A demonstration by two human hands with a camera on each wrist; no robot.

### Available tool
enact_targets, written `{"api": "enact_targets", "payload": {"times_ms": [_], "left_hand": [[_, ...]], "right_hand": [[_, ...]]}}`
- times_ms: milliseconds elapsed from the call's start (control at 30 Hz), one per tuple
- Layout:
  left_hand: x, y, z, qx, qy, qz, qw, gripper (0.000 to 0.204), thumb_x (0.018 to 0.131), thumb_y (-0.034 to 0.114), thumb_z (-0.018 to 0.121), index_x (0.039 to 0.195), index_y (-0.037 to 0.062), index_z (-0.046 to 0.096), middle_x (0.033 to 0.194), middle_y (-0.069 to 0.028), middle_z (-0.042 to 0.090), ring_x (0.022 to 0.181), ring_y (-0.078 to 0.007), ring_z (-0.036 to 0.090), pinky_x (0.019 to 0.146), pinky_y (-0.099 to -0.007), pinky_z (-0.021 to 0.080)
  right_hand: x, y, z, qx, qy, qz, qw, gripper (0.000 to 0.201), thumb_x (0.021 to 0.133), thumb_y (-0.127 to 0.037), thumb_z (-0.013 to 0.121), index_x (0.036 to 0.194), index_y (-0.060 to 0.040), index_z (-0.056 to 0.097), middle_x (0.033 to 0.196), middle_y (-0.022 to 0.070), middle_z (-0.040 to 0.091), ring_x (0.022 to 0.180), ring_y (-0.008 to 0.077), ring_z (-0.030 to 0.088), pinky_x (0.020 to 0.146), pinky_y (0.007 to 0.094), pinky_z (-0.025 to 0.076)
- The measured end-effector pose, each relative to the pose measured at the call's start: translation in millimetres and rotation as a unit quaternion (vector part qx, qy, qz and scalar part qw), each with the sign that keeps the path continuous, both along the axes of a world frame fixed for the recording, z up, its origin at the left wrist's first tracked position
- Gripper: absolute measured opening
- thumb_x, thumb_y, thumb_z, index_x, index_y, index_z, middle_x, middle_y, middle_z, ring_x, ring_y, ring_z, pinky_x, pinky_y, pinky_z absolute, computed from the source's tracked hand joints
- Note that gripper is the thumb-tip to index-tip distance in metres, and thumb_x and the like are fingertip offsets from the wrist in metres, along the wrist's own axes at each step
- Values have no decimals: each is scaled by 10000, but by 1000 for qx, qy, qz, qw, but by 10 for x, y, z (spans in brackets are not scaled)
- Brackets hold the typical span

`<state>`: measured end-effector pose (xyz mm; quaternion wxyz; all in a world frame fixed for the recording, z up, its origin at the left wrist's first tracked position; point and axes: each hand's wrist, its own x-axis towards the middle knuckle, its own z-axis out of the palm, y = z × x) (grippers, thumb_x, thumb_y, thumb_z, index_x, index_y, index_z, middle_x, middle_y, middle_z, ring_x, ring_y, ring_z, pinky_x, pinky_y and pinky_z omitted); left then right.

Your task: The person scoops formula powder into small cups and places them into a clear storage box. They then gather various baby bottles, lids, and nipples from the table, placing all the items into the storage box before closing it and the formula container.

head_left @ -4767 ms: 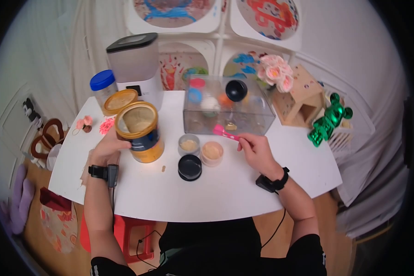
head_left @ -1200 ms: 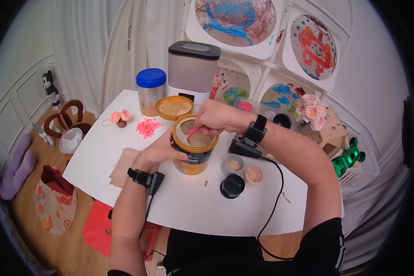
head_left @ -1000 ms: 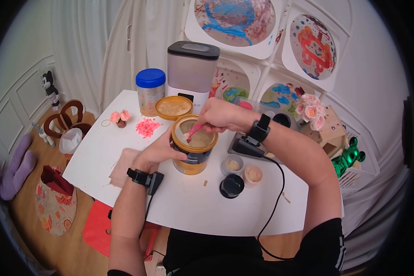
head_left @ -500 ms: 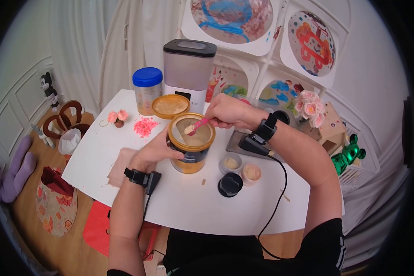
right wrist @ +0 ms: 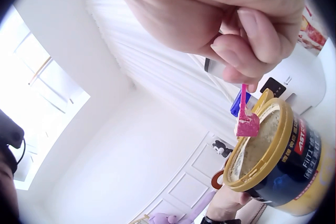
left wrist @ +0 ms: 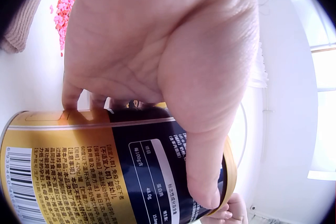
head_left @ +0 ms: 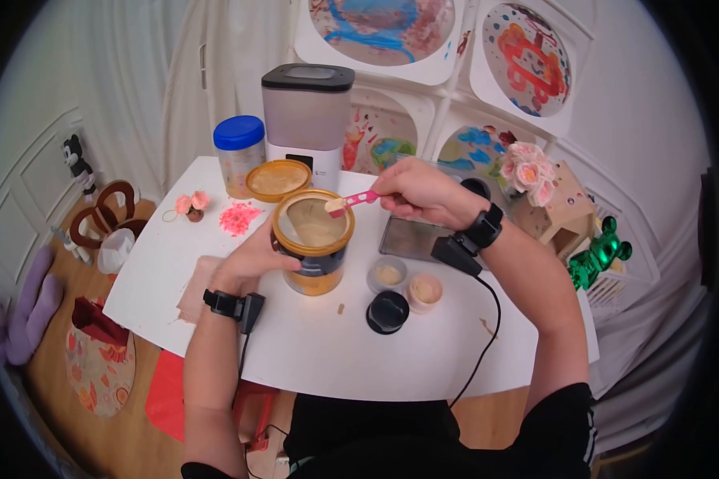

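A gold and dark-blue can (head_left: 315,267) stands uncapped on the white table. My left hand (head_left: 248,257) grips its side; in the left wrist view the thumb of the left hand (left wrist: 168,50) lies along the dark label near the rim. My right hand (head_left: 427,194) pinches the handle of a pink scoop (head_left: 362,197), whose bowl holds pale powder over the can's right rim. The right wrist view shows the scoop (right wrist: 247,124) beside the can's opening (right wrist: 262,142). Nearby stand a clear cup (head_left: 387,275) and a pinkish cup (head_left: 424,293), both with pale powder inside.
A black lid (head_left: 387,312) lies before the cups. Behind the can are a gold lid (head_left: 278,180), a blue-capped jar (head_left: 240,152) and a dispenser (head_left: 307,116). Pink bits (head_left: 238,217) lie left, a grey clear box (head_left: 411,239) right.
My right hand has moved right with the scoop, lifting its powder-filled bowl from inside the can to the right rim. My left hand keeps its grip. The head view has shifted slightly.
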<state>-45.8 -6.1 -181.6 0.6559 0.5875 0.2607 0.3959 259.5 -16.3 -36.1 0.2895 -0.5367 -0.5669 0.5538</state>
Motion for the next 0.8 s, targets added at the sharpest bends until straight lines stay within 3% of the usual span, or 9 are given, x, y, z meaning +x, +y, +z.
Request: {"api": "enact_targets", "payload": {"times_ms": [200,300,500,600,700,800], "left_hand": [[34,45,-39,34,-25,-10,999,1260,565,140,1031,1637,72,374,1580,-46,529,1492,-197,462,1255,-375,339],[32,37,-67,27,-23,-2,999,1257,555,144,1042,1626,60,388,1568,-55,543,1486,-209,470,1256,-376,339],[5,53,-122,30,-15,12,999,1237,581,124,1035,1625,47,377,1575,-64,535,1486,-218,467,1258,-378,327],[12,53,-146,33,-22,3,999,1233,605,183,1049,1625,33,372,1579,-69,534,1487,-218,466,1258,-379,324],[16,9,-102,36,-8,5,999,1225,625,218,1051,1624,22,369,1584,-73,530,1486,-216,466,1253,-384,333],[-47,79,-155,54,21,3,998,1212,652,254,1045,1623,11,362,1588,-77,525,1486,-216,465,1249,-391,342]], "right_hand": [[375,-380,-121,-16,18,-9,1000,206,1050,-84,602,897,24,688,670,31,610,457,64,449,405,239,278],[523,-654,-278,-23,31,-16,999,247,1025,-86,630,798,8,655,650,49,605,446,83,468,394,256,283],[693,-1003,-792,-42,-10,-17,999,227,1017,-77,625,834,14,724,642,34,626,479,73,491,423,249,307],[722,-1099,-1013,-36,-31,-8,999,230,1023,-68,609,872,31,752,649,26,630,505,67,499,453,242,339],[723,-1188,-1180,11,-37,18,999,218,1020,-73,615,899,35,761,672,38,649,551,83,529,511,279,422],[666,-1328,-1358,140,-90,3,986,170,995,-60,637,931,31,765,707,94,681,590,196,602,613,338,508]]}}
